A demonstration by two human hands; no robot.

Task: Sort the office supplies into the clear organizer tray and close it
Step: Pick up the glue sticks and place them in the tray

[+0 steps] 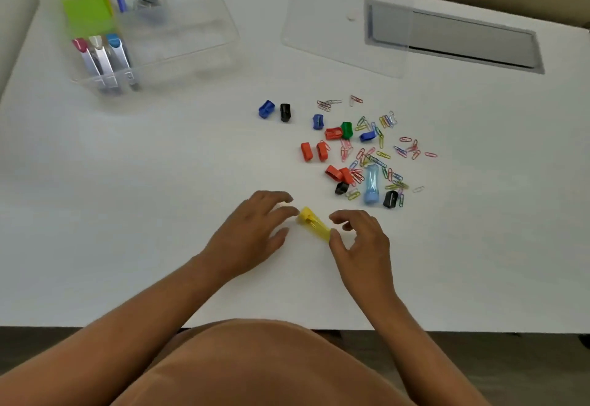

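A small yellow translucent plastic tube (314,221) lies on the matte white table (159,182), pinched between the left hand (255,230) and right hand (360,239), fingers curled narrow at either end. Beyond it, wiry coloured paper clips (376,150) scatter among blocky sharpeners (333,133). The clear organizer tray (178,22) sits far left, its flat lid (335,16) far right.

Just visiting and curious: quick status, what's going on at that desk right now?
Left hand and right hand both at yellow container, grip unclear. Organizer tray part filled, lid off. Paper clips and sharpeners unsorted.
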